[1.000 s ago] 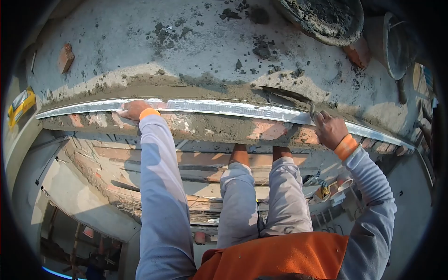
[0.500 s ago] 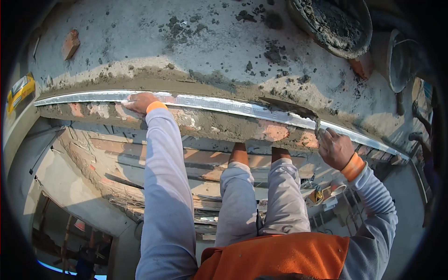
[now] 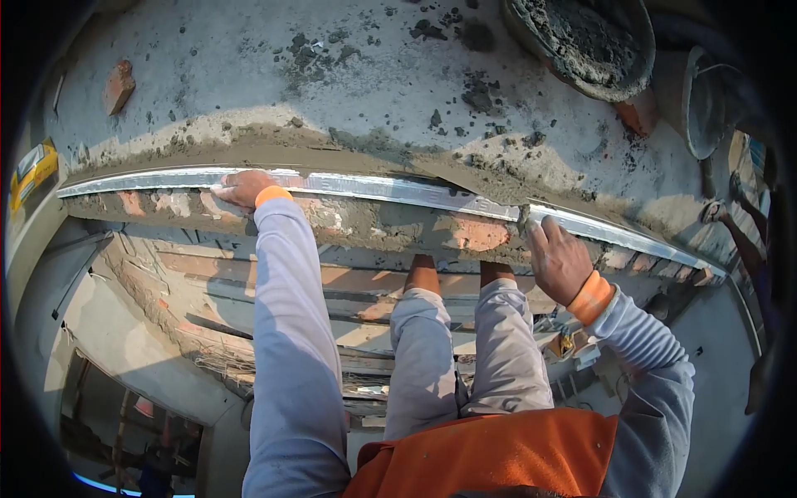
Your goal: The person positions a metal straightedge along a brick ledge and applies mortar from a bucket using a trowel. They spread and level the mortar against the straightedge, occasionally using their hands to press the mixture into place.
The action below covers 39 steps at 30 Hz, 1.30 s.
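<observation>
A long metal straightedge [image 3: 390,186] lies along the edge of a brick-and-mortar ledge [image 3: 374,226]. My left hand [image 3: 246,189] is closed over the straightedge left of the middle, its fingertips partly hidden. To the right, my right hand [image 3: 561,261] grips a trowel [image 3: 490,192] by its handle, just on the near side of the bar. The trowel's blade reaches over the straightedge and lies low against the wet mortar strip [image 3: 290,154] behind it. Grey mortar smears the blade, and its outline partly blends with the strip.
At the upper right stand a basin [image 3: 508,29] of mortar and a grey bucket [image 3: 706,108]. A broken brick [image 3: 119,87] and a yellow packet [image 3: 35,174] are at the left. Beneath the ledge are planks [image 3: 224,264]. Another person's legs [image 3: 741,236] show at the far right.
My right hand has moved left along the straightedge with the trowel, and the blade has shifted left too. My left hand keeps its hold on the bar. The view has shifted slightly.
</observation>
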### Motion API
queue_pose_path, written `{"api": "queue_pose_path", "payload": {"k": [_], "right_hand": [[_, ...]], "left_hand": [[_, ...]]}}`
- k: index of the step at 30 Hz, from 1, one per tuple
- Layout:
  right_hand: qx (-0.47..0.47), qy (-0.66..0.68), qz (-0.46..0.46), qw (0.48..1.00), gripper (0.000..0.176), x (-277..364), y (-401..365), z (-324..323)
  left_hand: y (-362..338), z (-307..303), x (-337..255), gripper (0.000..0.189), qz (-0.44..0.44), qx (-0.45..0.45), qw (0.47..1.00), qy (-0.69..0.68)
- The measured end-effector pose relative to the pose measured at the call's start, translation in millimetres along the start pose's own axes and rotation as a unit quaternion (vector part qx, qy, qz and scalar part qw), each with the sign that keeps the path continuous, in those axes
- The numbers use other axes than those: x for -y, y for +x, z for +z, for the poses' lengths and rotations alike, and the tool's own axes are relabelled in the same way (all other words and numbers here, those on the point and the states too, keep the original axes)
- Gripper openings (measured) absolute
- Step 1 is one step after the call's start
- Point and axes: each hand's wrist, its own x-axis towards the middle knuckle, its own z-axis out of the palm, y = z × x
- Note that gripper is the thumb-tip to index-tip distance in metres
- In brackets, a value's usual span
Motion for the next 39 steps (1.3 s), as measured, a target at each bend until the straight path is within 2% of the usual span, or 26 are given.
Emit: {"api": "queue_pose_path", "payload": {"k": [3,4,8,12,16,17,18,20,22,24,25,26,28,30,32,34,36,37,39], "right_hand": [[0.055,-0.030,0.017,0.998,0.040,2.9,17.5,21.8],[0.085,-0.063,0.016,0.994,0.043,2.8,17.7,31.7],[0.145,-0.116,0.081,0.979,0.055,-33.4,-29.3,26.1],[0.166,-0.155,0.119,0.966,0.053,-80.7,-90.7,17.6],[0.166,-0.144,0.135,0.966,0.050,-91.0,-119.8,14.7],[0.171,-0.112,0.146,0.968,0.049,-80.8,-119.5,11.4],[0.132,-0.073,0.134,0.979,0.046,-77.2,-119.6,13.0],[0.119,-0.042,0.114,0.986,0.043,-59.9,-112.2,3.8],[0.100,-0.020,0.108,0.989,0.043,-49.4,-112.0,-2.2],[0.082,0.003,0.091,0.992,0.043,-46.5,-118.4,-10.6],[0.079,0.044,0.100,0.991,0.043,-44.4,-121.9,-17.4],[0.075,0.082,0.107,0.988,0.042,-42.0,-123.3,-20.4],[0.031,0.105,0.108,0.988,0.044,-44.4,-132.3,-21.0],[-0.056,0.135,0.119,0.982,0.044,-47.6,-134.0,-41.4],[-0.092,0.126,0.119,0.981,0.042,-56.3,-127.8,-67.4],[-0.186,0.050,0.136,0.972,0.039,-70.1,-115.5,-96.8],[-0.213,0.035,0.179,0.960,0.037,-102.2,-99.7,-119.0],[-0.215,-0.016,0.199,0.956,0.036,-116.5,-86.9,-133.9],[-0.211,-0.111,0.224,0.945,0.032,-136.6,-54.7,-169.3]], "left_hand": [[1.5,-1.6,-1.0,0.046,0.001,0.015,0.999,0.030],[-2.7,0.2,-2.9,0.045,-0.017,-0.039,0.999,0.008],[-13.9,-6.9,2.3,0.045,-0.017,-0.026,0.999,0.023],[-14.9,-8.3,-0.4,0.038,-0.026,-0.036,0.999,0.008],[0.5,6.4,-4.1,0.033,-0.043,-0.059,0.997,0.010],[18.6,15.0,-7.8,0.036,-0.025,0.006,0.999,0.030],[-8.9,-3.8,-6.2,0.041,-0.023,-0.014,0.998,0.049],[-32.1,-14.4,-1.0,0.047,-0.011,-0.028,0.997,0.076],[-14.1,-3.2,-3.7,0.048,0.002,-0.034,0.995,0.091],[-10.6,-2.6,-4.9,0.050,-0.028,-0.034,0.997,0.063],[-45.2,-25.9,-1.4,0.053,-0.011,-0.014,0.997,0.081],[-44.5,-26.4,-0.7,0.053,-0.015,-0.016,0.996,0.081],[-35.8,-21.8,0.4,0.053,-0.006,-0.009,0.998,0.068],[-11.8,-2.8,-5.6,0.052,-0.020,-0.022,0.999,0.043],[-1.1,3.7,-3.4,0.052,-0.028,-0.048,0.998,0.023],[-10.4,-7.9,0.3,0.051,-0.032,-0.030,0.999,-0.003],[-15.4,-15.1,4.5,0.044,-0.019,0.002,1.000,-0.024],[-25.9,-15.2,3.4,0.042,-0.032,-0.049,0.998,-0.004],[-16.8,-16.3,4.9,0.041,-0.033,-0.028,0.998,-0.036]]}}
